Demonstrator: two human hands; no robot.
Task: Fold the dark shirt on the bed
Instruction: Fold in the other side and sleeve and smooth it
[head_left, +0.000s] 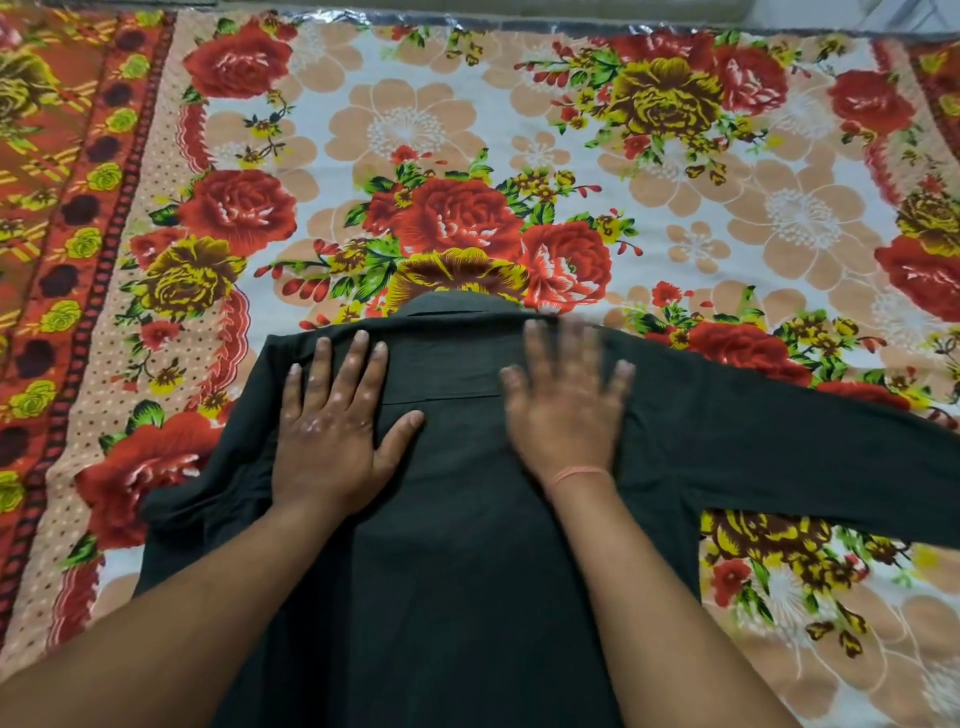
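Lying flat on the floral-covered bed, the dark shirt is occupying the near middle of the view, with its collar pointing away from the person and its body running down to the bottom edge of the frame. One sleeve, on the person's right, is stretching out straight across the sheet towards the right edge. The other sleeve, on the person's left, is sitting bunched and partly doubled against the shirt's side, over a red rose in the print. A horizontal seam is crossing the upper cloth between the two hands. The left hand is resting palm down on the shirt's upper left part, fingers straight and spread apart, thumb reaching inward just below the seam, gripping nothing. The right hand is pressing palm down on the upper right part near the shoulder, fingers likewise straight and splayed, holding nothing; its outline is showing blurred. A thin orange thread band is circling the right wrist. Both bare forearms are entering from the bottom of the view, crossing over the shirt's lower body. The two hands are sitting near each other but apart, with dark cloth showing between them.
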